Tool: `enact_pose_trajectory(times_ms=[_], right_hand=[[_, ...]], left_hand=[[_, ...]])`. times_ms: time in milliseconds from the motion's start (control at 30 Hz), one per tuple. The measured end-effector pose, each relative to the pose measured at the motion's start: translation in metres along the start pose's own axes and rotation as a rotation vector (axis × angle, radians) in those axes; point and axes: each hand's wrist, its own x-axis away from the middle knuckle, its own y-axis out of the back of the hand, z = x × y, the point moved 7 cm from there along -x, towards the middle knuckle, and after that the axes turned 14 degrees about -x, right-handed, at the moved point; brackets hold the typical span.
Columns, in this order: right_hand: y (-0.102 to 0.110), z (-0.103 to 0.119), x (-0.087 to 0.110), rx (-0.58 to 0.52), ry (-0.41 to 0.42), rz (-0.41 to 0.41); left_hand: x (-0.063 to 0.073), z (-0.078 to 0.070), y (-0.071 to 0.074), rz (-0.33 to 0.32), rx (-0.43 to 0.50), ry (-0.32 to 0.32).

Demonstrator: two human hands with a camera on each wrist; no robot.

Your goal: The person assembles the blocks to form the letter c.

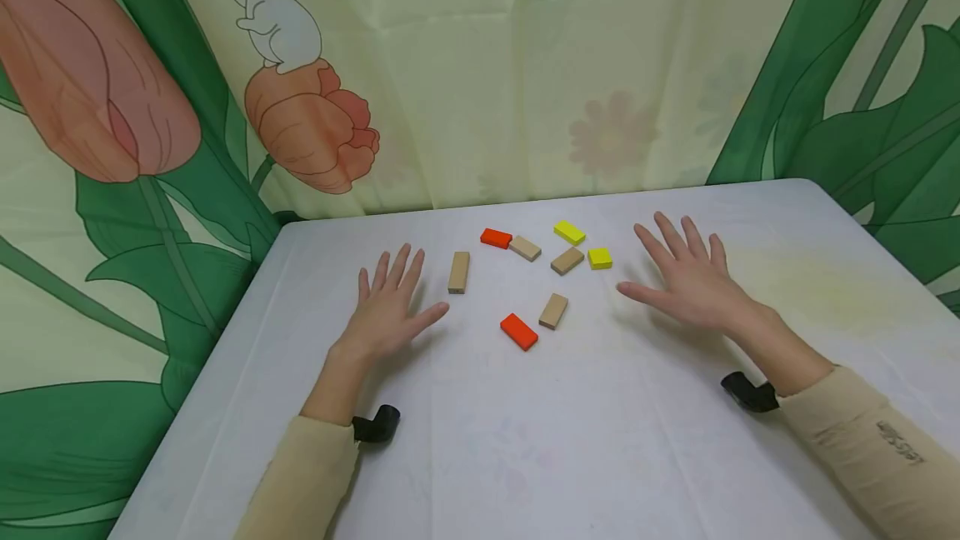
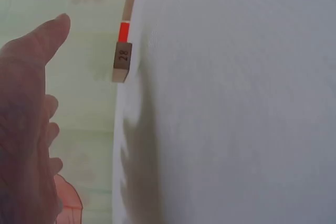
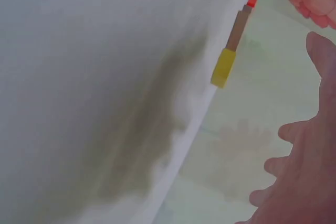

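Small wooden blocks lie flat and scattered on the white-covered table. Two are red: a far red block [image 1: 496, 237] and a near red block [image 1: 519, 332]. Two are yellow, a far yellow block [image 1: 570, 232] and a right yellow block [image 1: 600, 258]. Several are plain wood. My left hand [image 1: 386, 311] hovers with fingers spread, nearest a plain block [image 1: 459, 272]; the left wrist view shows "28" on a plain block's end [image 2: 123, 53]. Over the table's right side, my right hand [image 1: 690, 282] also hovers, fingers spread, apart from the right yellow block. Neither hand touches a block.
The white tablecloth [image 1: 480, 457] covers the table. Behind its far edge hangs a curtain [image 1: 480, 107] printed with tulips, leaves and a white animal. A black wrist camera [image 1: 377, 423] is on the left wrist, another black wrist camera [image 1: 750, 392] on the right.
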Motion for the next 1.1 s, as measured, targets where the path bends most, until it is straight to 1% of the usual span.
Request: enact_pose_trajectory(times_ms=[167,300,533,633,767,867,1000,1100], right_hand=[[-0.007,0.012,-0.004,-0.025,0.026,-0.004],[-0.013,0.021,-0.009,-0.048,0.025,0.001],[-0.020,0.039,-0.017,-0.092,0.028,0.012],[-0.023,0.047,-0.021,-0.096,0.037,0.020],[-0.029,0.058,-0.026,-0.115,0.076,0.019],[-0.033,0.067,-0.029,-0.143,0.114,0.014],[-0.041,0.077,-0.032,-0.172,0.141,0.021],[-0.047,0.084,-0.033,-0.194,0.153,0.030]], left_hand=[[-0.004,-0.005,-0.001,-0.009,0.030,-0.006],[-0.007,-0.008,-0.002,-0.022,0.072,-0.004],[-0.018,-0.015,-0.003,-0.100,0.151,-0.031],[-0.022,-0.016,-0.003,-0.119,0.186,-0.023],[-0.027,-0.015,-0.004,-0.150,0.232,-0.012],[-0.032,-0.016,-0.005,-0.178,0.261,-0.027],[-0.038,-0.018,-0.007,-0.202,0.308,-0.061],[-0.041,-0.020,-0.010,-0.200,0.324,-0.082]])
